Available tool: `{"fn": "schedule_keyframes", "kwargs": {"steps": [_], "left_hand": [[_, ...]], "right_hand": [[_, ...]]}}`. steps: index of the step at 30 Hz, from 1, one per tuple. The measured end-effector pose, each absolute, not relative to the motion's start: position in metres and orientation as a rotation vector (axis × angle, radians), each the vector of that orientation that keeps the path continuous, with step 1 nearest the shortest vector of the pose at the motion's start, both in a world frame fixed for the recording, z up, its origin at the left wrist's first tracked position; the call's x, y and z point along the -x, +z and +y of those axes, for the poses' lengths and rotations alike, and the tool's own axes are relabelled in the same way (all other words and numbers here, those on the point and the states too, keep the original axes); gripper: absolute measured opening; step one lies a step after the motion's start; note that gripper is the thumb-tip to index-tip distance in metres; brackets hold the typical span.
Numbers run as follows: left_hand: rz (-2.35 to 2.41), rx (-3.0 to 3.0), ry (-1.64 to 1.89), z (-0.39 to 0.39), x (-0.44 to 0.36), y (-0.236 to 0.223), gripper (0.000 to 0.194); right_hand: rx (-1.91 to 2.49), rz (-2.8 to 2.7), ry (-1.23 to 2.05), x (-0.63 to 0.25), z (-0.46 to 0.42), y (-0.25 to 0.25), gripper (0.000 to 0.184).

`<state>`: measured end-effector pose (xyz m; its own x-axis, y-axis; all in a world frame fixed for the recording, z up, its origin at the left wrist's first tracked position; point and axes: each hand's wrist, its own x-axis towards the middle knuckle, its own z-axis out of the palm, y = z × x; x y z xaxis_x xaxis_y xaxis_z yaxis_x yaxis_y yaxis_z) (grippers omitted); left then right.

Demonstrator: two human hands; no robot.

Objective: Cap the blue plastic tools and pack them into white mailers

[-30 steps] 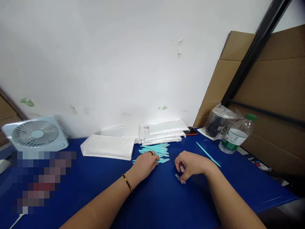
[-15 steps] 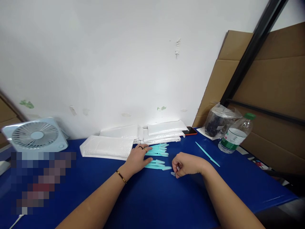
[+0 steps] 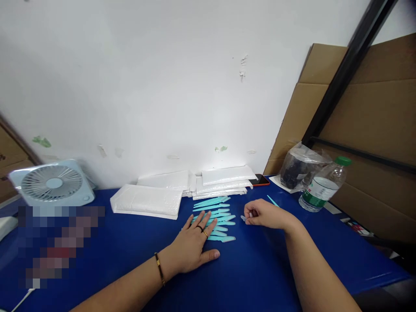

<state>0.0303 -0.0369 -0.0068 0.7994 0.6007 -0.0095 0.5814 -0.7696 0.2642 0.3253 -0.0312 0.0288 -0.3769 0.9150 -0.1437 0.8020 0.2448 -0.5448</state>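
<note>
Turquoise sticks (image 3: 228, 238) are laid roughly side by side on the blue table (image 3: 260, 273), in a column running from near the padded envelopes toward the person. Left hand (image 3: 191, 247): palm down, fingers spread open and laid across the sticks' left ends, nothing seen gripped; thumb extended on the bare table side. Right hand (image 3: 268, 214): held just right of the column, fingers curled, thumb and forefinger closed on a small translucent piece (image 3: 243, 218), whose tip is left exposed. Extent of arrangement is judged partial: gaps can be made out between several sticks, while those nearest the envelopes are bunched and overlapping, and uneven angles are noted. The count cannot be given, part of the column being covered by the left hand. One lone stick (image 3: 272, 200) is found apart, beyond the right hand and partly hidden by it. No stick is seen inside an envelope; contents cannot be told. A flat white envelope (image 3: 146, 200) is located to the left, and an envelope stack (image 3: 227, 174) behind the column, beside a phone (image 3: 261, 181).
</note>
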Motion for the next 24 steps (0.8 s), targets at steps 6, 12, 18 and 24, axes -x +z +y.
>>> {"fn": "schedule_keyframes", "kwargs": {"steps": [6,12,18,24], "left_hand": [[1.019,-2.729,0.158,-0.035,-0.031,0.004,0.072],[0.899,-2.782,0.132,-0.034,-0.023,0.001,0.068],[0.913,-2.809,0.120,-0.035,-0.018,0.005,0.064],[0.922,-2.755,0.296,-0.032,-0.025,0.013,0.041]], "right_hand": [[1.600,-2.215,0.701,-0.329,-0.028,0.024,0.021],[1.640,-2.176,0.668,-0.331,-0.027,0.023,0.017],[1.290,-2.316,0.820,-0.310,-0.033,0.032,0.017],[1.317,-2.357,0.941,-0.304,-0.029,0.021,0.019]]}}
